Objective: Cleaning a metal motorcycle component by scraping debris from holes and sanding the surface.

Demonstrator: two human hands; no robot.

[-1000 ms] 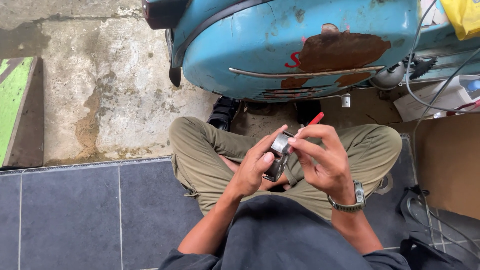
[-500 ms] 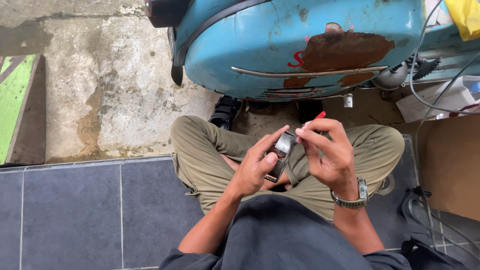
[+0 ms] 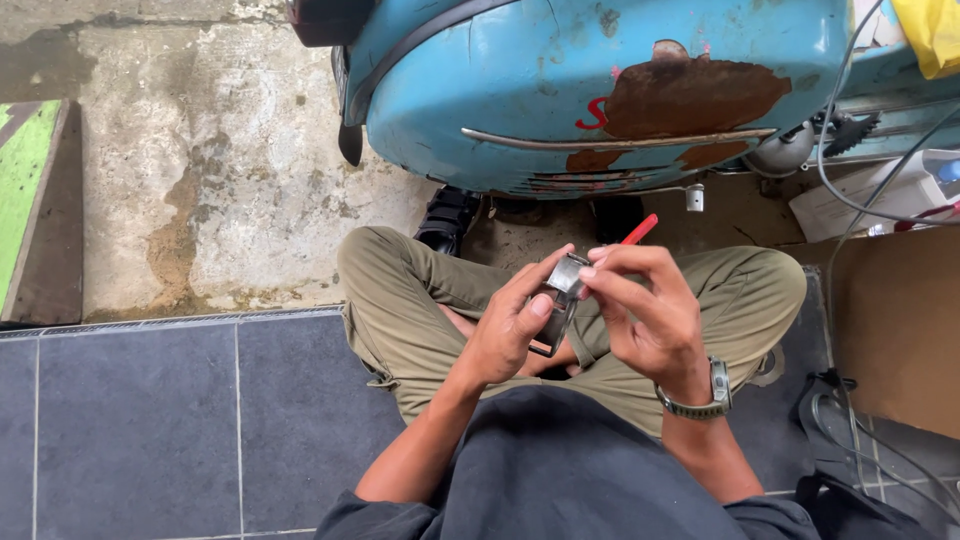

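Together, both hands (image 3: 590, 320) pinch a small rectangular metal part (image 3: 560, 295).

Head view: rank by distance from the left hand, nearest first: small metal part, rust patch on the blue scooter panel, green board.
1. small metal part: in the left hand, pinched by its fingers, in front of the lap.
2. rust patch: up and to the right, on the blue scooter panel.
3. green board: far left edge, on the concrete.

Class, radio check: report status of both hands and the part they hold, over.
Left hand grips small metal part. Right hand pinches its top, red-handled tool in fingers. Blue scooter close ahead, nothing blocking.
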